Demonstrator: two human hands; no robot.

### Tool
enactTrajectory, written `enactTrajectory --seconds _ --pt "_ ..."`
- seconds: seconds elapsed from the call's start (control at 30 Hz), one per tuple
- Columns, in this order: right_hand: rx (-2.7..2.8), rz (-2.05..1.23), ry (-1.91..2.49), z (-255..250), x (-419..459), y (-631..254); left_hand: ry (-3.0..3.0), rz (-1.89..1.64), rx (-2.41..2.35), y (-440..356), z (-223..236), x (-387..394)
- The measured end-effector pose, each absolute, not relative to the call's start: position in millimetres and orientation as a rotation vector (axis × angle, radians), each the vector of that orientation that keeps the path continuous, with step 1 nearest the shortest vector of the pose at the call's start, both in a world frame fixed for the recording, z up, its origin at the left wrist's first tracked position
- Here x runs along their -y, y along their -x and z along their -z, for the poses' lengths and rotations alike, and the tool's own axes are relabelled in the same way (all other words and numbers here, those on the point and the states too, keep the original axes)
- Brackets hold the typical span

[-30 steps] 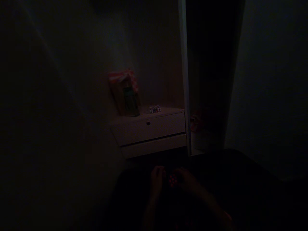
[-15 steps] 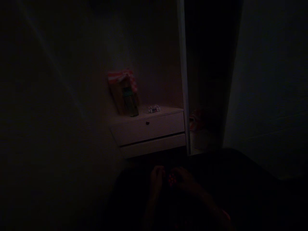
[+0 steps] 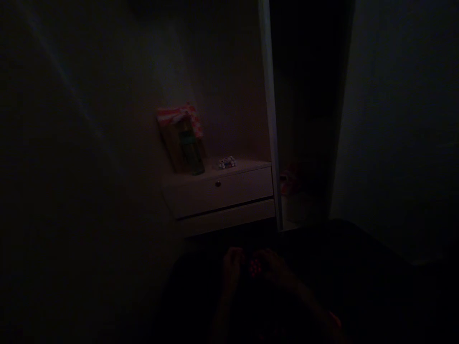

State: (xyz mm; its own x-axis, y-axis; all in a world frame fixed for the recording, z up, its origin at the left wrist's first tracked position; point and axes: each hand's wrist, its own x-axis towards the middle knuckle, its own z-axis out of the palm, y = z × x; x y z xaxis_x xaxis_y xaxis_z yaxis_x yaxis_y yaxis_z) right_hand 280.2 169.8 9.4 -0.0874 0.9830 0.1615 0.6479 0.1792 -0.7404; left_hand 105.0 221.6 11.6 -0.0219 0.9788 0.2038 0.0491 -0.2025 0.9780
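Note:
The room is very dark. Low in the view, my left hand (image 3: pixel 232 267) and my right hand (image 3: pixel 274 267) are close together over a dark surface. Both curl their fingers around a small reddish-pink object (image 3: pixel 255 268) between them. I cannot make out what that object is. My forearms run down toward the bottom edge.
A pale bedside unit with a knobbed drawer (image 3: pixel 218 191) stands ahead. On it lean a bag with a red-and-white top (image 3: pixel 177 134), a green bottle (image 3: pixel 191 153) and a small cluster of items (image 3: pixel 226 163). A pale vertical door edge (image 3: pixel 270 119) rises on its right.
The hands stay together on the small reddish object. The view has shifted slightly, so the bedside unit sits a little further left.

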Motion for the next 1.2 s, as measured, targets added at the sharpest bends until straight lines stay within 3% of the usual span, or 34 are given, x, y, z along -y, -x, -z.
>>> enactTrajectory --seconds 0.63,1.2 --pt "1.653 -0.660 1.505 -5.8 -175.0 -275.5 -1.430 -1.330 -1.207 -103.7 -9.5 -222.2" --pt "1.173 -0.367 1.321 -40.9 -172.6 -288.4 -1.856 -1.244 -1.197 -117.7 -18.3 -209.3"
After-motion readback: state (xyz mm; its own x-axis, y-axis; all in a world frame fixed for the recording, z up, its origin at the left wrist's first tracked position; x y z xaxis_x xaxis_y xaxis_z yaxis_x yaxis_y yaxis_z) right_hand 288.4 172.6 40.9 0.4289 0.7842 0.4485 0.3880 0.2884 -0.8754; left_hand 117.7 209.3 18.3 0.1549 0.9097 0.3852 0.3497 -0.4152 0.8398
